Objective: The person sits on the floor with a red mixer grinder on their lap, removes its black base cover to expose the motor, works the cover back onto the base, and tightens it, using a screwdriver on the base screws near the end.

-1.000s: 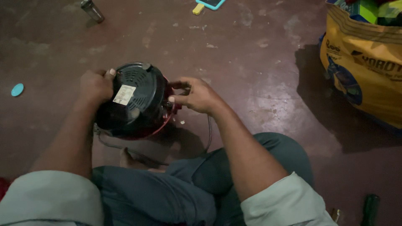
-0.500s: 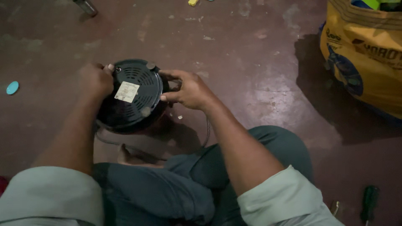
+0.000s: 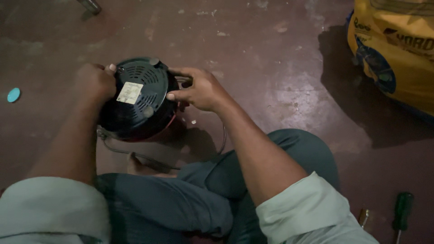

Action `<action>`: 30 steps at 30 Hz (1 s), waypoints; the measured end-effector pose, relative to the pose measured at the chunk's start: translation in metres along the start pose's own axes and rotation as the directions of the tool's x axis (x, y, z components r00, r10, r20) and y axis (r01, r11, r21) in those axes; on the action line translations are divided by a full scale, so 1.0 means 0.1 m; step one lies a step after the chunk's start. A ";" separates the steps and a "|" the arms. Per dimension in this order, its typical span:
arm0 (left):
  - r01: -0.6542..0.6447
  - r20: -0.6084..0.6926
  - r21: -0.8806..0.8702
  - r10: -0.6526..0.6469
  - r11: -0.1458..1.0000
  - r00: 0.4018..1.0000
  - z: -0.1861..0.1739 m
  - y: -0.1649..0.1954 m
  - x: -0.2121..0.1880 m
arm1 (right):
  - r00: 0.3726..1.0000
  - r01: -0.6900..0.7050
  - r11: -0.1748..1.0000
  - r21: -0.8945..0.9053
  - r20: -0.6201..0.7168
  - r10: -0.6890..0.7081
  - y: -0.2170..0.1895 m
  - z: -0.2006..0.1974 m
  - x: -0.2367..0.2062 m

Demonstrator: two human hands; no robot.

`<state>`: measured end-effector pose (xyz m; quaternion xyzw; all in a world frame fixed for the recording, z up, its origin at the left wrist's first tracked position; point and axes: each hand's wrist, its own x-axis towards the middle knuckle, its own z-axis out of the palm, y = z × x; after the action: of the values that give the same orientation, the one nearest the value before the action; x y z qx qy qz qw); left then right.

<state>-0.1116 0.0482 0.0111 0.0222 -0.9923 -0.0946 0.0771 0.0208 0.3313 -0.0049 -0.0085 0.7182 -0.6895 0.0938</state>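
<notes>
A round black appliance base (image 3: pixel 138 100) with a red rim, vent slots and a pale label rests upside down on the floor before my crossed legs. My left hand (image 3: pixel 94 82) grips its left side, thumb on the top edge. On the right side my right hand (image 3: pixel 199 89) holds it, fingers pressed on the rim. A dark power cord (image 3: pixel 135 153) trails from under the base toward my legs.
A yellow printed sack (image 3: pixel 398 49) stands at the far right. A green-handled screwdriver (image 3: pixel 401 212) lies by my right knee. A small blue disc (image 3: pixel 13 95) sits at the left edge, and a metal piece (image 3: pixel 90 5) at the top. The floor is dark brown.
The base has been turned so its underside faces up more squarely. My right hand has shifted along the right rim. The view has drifted slightly.
</notes>
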 end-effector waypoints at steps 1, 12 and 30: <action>0.012 0.007 0.001 -0.012 1.000 1.000 0.00 0.00 0.00 | 0.999 0.032 0.999 -0.036 -0.005 -0.032 0.01 0.00 0.01; 0.100 -0.015 -0.091 -0.102 0.991 0.995 -0.07 0.13 -0.13 | 0.999 0.010 0.987 -0.158 -0.036 -0.016 0.05 0.02 0.04; 0.036 0.002 -0.005 -0.036 0.999 0.999 -0.13 0.10 -0.12 | 0.986 0.164 0.986 -0.042 -0.006 -0.164 0.10 0.04 0.09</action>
<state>-0.0981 0.0560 0.0242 0.0396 -0.9916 -0.0983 0.0744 0.0131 0.3269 -0.0159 -0.0663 0.7295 -0.6800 0.0333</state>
